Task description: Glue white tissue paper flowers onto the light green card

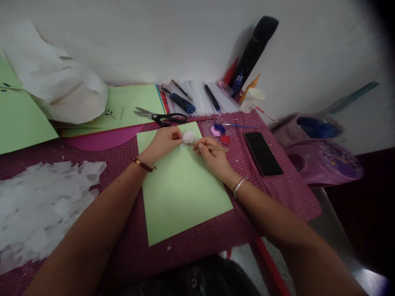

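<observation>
A light green sheet of paper (185,197) lies on the checked tablecloth. Near its top edge is a small white tissue-like piece (189,136), its shape blurred. My left hand (166,140), with a dark bracelet at the wrist, pinches at the left side of this white piece. Gripped in the fingers of my right hand (214,158) is a thin wooden stick (218,148), whose tip points left toward the white piece. Just beyond the sheet lie black-handled scissors (163,117). Beside its upper right corner, a clear palette holds purple, pink and red paint (218,130).
A pile of white torn pieces (46,205) covers the left side. A phone (262,153) and a thin brush (240,126) lie right. Behind are a cutter (179,102), a marker (212,97), paint bottles (237,84), a paper cup (255,96) and green sheets (132,102).
</observation>
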`<act>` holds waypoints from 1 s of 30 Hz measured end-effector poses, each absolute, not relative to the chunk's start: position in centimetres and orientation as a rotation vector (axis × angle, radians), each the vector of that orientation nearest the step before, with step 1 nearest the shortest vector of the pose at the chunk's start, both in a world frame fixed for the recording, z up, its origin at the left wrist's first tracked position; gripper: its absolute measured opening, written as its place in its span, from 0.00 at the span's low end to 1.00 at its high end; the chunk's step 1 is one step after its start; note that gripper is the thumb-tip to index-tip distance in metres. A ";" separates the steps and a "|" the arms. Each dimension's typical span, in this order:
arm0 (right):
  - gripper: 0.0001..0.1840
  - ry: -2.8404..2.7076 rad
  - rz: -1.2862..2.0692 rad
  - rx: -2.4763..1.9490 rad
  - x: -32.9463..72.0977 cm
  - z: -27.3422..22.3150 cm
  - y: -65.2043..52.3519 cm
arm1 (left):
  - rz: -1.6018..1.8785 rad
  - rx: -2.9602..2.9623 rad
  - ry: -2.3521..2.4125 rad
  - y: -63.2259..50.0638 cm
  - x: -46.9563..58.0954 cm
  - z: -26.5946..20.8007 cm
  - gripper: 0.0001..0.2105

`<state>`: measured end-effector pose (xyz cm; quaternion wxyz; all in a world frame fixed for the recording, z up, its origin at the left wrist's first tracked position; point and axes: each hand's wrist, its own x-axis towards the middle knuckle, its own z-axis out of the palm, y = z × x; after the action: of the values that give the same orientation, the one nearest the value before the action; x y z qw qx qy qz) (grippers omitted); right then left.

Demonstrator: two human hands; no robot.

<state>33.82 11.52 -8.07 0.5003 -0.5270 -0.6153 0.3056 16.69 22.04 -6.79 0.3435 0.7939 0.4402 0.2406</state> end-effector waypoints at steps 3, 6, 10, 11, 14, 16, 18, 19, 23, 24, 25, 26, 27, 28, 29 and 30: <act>0.08 -1.571 0.689 -1.309 33.8 -8.2 11.6 | 0.641 2.047 1.130 21.9 16.7 -6.7 0.03; 0.09 -1.769 0.552 -1.295 33.8 -8.1 11.4 | 0.726 1.923 1.112 21.7 16.6 -6.5 0.05; 0.12 -2.181 0.261 -1.383 33.6 -7.7 10.8 | 0.831 1.736 1.131 21.6 16.3 -6.4 0.07; 0.13 -2.273 0.186 -1.420 33.5 -7.5 10.6 | 0.842 1.724 1.126 21.6 16.3 -6.5 0.06; 0.13 -2.445 0.023 -1.491 33.1 -7.0 10.2 | 0.856 1.721 1.098 21.6 16.3 -6.7 0.06; 0.13 -2.478 -0.022 -1.522 32.9 -6.8 10.1 | 0.861 1.726 1.091 21.6 16.3 -6.9 0.05; 0.13 -2.484 -0.038 -1.539 32.8 -6.6 10.1 | 0.867 1.733 1.091 21.6 16.4 -7.0 0.05; 0.12 -2.483 -0.038 -1.542 32.8 -6.6 10.0 | 0.868 1.736 1.092 21.6 16.4 -7.0 0.04; 0.10 -2.330 0.161 -1.426 33.1 -6.7 9.7 | 0.877 1.736 1.088 21.7 16.3 -7.1 0.03; 0.09 -2.193 0.284 -1.375 33.2 -6.8 9.6 | 0.881 1.731 1.084 21.8 16.2 -7.2 0.03; 0.09 -2.005 0.419 -1.327 33.4 -6.9 9.6 | 0.882 1.725 1.080 21.8 16.2 -7.3 0.03; 0.09 -1.782 0.553 -1.282 33.5 -7.1 9.7 | 0.882 1.714 1.076 21.8 16.2 -7.4 0.04; 0.11 -1.551 0.677 -1.241 33.7 -7.2 9.8 | 0.880 1.691 1.068 21.9 16.2 -7.5 0.04; 0.12 -1.338 0.786 -1.208 33.9 -7.4 10.0 | 0.882 1.638 1.056 22.0 16.2 -7.5 0.05; 0.14 -1.166 0.882 -1.184 34.1 -7.5 10.2 | 0.889 1.564 1.041 22.1 16.2 -7.5 0.05; 0.16 -1.044 0.964 -1.167 34.2 -7.6 10.4 | 0.897 1.483 1.024 22.3 16.2 -7.4 0.06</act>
<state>34.23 10.45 -7.62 0.6064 -0.5046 -0.4513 0.4171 16.16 22.27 -7.36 0.5348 0.6225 0.4299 0.3764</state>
